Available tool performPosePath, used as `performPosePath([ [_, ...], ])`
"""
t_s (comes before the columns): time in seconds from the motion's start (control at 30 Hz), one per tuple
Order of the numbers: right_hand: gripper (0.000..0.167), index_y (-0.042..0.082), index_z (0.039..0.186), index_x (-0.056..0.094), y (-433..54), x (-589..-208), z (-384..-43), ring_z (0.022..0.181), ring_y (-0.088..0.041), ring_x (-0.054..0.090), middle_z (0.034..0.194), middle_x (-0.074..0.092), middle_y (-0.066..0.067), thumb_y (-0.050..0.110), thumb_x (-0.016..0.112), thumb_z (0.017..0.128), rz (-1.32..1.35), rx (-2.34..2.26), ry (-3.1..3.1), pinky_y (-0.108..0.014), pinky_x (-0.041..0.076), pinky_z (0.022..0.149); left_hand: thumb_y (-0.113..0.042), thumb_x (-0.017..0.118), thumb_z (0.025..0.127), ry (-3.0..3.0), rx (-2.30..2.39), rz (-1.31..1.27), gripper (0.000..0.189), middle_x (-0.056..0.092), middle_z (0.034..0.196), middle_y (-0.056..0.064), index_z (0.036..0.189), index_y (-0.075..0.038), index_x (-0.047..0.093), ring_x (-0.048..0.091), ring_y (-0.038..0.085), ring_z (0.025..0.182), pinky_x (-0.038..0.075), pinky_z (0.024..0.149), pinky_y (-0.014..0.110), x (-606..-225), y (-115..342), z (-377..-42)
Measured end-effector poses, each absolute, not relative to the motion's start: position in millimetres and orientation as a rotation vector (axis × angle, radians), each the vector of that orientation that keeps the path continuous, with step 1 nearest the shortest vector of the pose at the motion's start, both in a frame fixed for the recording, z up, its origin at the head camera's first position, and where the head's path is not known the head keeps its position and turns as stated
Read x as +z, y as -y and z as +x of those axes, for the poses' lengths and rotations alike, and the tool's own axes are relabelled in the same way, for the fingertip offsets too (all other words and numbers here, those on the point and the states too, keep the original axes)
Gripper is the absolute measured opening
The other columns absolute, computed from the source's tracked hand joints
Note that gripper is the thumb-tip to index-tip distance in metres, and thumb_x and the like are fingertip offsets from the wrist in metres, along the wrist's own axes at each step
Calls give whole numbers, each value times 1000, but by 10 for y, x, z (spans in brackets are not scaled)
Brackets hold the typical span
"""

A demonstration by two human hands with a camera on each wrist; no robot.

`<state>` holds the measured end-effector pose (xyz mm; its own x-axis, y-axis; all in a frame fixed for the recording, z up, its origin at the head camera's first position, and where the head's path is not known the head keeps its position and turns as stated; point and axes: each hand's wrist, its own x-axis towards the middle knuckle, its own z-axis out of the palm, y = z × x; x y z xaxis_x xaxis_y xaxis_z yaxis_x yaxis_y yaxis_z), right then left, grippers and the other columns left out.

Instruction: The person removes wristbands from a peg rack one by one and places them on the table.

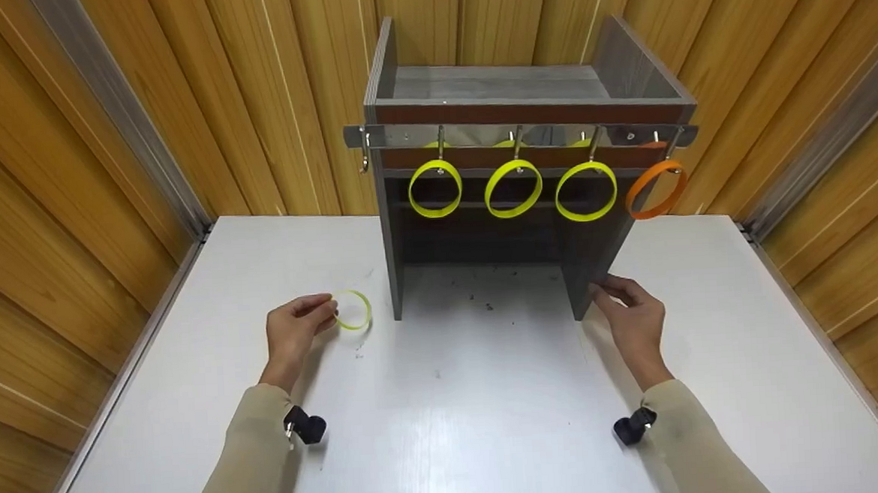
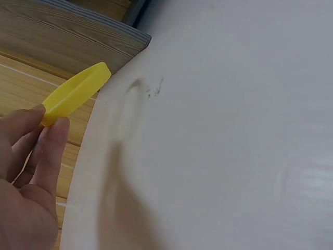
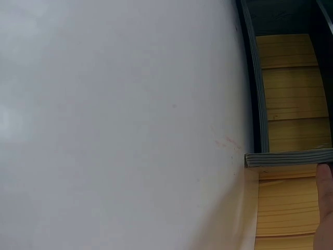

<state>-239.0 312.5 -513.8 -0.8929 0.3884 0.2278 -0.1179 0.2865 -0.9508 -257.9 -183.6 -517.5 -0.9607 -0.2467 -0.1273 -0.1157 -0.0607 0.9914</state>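
Note:
My left hand (image 1: 302,330) pinches a thin yellow ring (image 1: 368,308) between thumb and fingers, left of the grey wooden stand (image 1: 394,256). In the left wrist view the same yellow ring (image 2: 78,94) tilts up above the white tabletop, its shadow below. My right hand (image 1: 633,319) touches the outer side of the stand's right panel near its lower front edge. One finger (image 3: 325,187) shows against that panel (image 3: 291,158) in the right wrist view; the other fingers are mostly out of frame there.
Across the stand's front runs a clear rail (image 1: 471,133) with several hooks. Yellow rings (image 1: 437,215) hang from three of them, an orange ring (image 1: 636,210) from the rightmost. The leftmost hook (image 1: 364,153) is bare. Wood-panelled walls (image 1: 288,96) surround the white table (image 1: 448,426).

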Motion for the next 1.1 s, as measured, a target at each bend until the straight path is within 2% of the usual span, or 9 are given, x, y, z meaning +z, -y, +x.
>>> performPosePath([
  [0.37,26,1,115,77,-3147,-5192,-2411,103,-7,70,106,79,-5,14,84,94,-239,1640,2141,-14,57,80,1,81,93,2202,-2063,334,23,78,103,14,114,10,76,76,10,83,64,79,23,-5313,1791,-2613],
  [0.73,23,0,113,78,-3132,-5171,-2395,97,-6,71,104,79,-6,12,83,95,-221,1608,2147,-13,57,77,-2,80,93,2304,-1927,349,18,78,103,15,110,6,79,74,13,88,63,78,21,-5366,1788,-2633],
  [0.9,24,0,114,77,-3128,-5165,-2392,99,-7,71,105,78,-7,13,83,95,-236,1626,2148,-14,57,78,-6,82,93,2411,-1766,359,18,79,103,12,108,2,81,72,17,94,58,76,14,-5368,1822,-2617],
  [1.1,26,1,116,77,-3138,-5177,-2406,101,-6,70,109,78,-9,15,84,95,-248,1611,2164,-14,56,80,-6,81,94,2441,-1710,358,19,79,105,12,110,2,81,72,21,98,55,75,13,-5343,1844,-2600],
])
